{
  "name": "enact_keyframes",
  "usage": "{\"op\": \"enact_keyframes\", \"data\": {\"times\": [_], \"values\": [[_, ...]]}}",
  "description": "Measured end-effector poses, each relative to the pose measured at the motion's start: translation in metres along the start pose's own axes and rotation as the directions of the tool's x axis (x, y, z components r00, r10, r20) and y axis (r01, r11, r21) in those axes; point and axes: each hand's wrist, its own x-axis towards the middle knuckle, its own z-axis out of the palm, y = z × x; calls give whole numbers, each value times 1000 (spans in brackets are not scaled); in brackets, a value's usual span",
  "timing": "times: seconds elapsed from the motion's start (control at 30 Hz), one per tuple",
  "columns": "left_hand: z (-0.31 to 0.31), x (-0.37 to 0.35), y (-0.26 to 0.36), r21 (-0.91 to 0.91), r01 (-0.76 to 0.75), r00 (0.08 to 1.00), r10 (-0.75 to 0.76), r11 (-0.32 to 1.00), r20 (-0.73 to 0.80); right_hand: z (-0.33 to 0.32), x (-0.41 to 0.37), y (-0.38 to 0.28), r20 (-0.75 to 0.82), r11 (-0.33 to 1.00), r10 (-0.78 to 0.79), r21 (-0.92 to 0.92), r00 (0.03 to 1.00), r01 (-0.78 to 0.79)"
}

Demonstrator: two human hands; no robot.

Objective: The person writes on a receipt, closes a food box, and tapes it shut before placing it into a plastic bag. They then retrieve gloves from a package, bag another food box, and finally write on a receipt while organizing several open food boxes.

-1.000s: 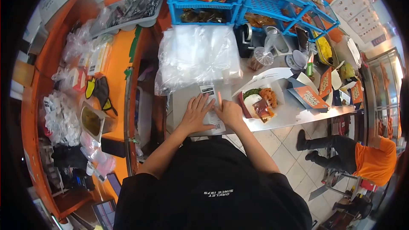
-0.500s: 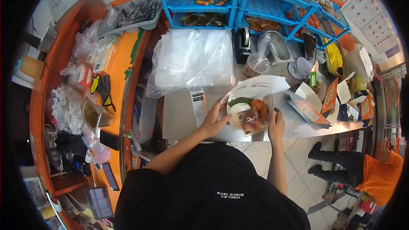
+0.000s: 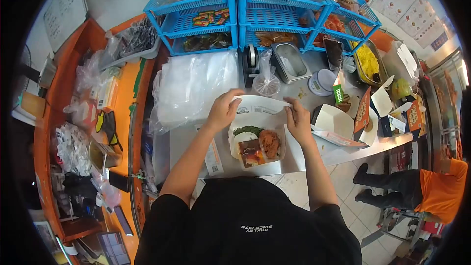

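A paper food box [image 3: 232, 142] stands on the steel counter with its white lid [image 3: 260, 113] raised at the far side. In it are white rice [image 3: 241, 139], dark greens [image 3: 248, 130], a reddish-orange piece of food [image 3: 269, 143] and a shiny sauce packet [image 3: 251, 153]. My left hand [image 3: 224, 112] grips the lid's left far corner, fingers bent over the edge. At the opposite corner, my right hand [image 3: 297, 120] pinches the lid between thumb and fingers. A printed receipt [image 3: 213, 159] lies left of the box, partly beneath my left forearm.
Plastic bags [image 3: 196, 86] lie stacked at the back left. Blue tiered baskets [image 3: 206, 29] line the back, near a tape dispenser [image 3: 250, 61], a metal tray [image 3: 291, 62] and a tied bag [image 3: 266, 86]. Open cartons [image 3: 338, 120] stand to the right. A person in orange [image 3: 441, 191] is beyond.
My hands have moved from the box's sides up to the lid's far corners. The box now rests nearer the counter's front edge, and the view has shifted.
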Motion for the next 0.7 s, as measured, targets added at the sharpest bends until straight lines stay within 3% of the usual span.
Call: {"op": "enact_keyframes", "data": {"times": [0.13,0.2,0.23,0.27,0.33,0.4,0.47,0.5,0.57,0.6,0.7], "values": [[-2,-6,-23,-87,-179,984,180,980,1,2,-5,17,-10,984,115,137,993,-113],[-4,-10,-19,-84,-189,982,191,978,14,0,-2,18,-23,976,-92,195,995,95],[-5,-9,-17,-82,-213,976,215,974,19,-5,-2,17,20,978,-31,208,999,26],[-8,-9,-11,-85,-209,977,211,974,22,-7,-1,17,21,978,-25,207,999,20],[-15,-9,1,-192,-36,989,63,981,135,-8,1,19,92,959,90,260,992,-112],[-12,-10,4,-198,35,991,-9,980,135,-6,-1,4,116,952,130,264,985,-156],[-12,-11,10,-208,107,988,-81,972,131,-3,-7,-21,-62,984,32,-174,998,-43],[-15,-9,14,-268,163,980,-124,949,158,-2,-16,-31,-110,942,-141,-322,984,99],[-19,-10,19,-327,222,968,-168,918,185,12,-47,-55,-211,950,-166,-298,963,99],[-20,-10,21,-273,160,972,-103,949,210,23,-82,-58,191,977,-147,-123,970,173],[-17,-11,25,-208,98,973,-50,973,226,43,-108,-59,404,949,-168,-181,899,259]]}}
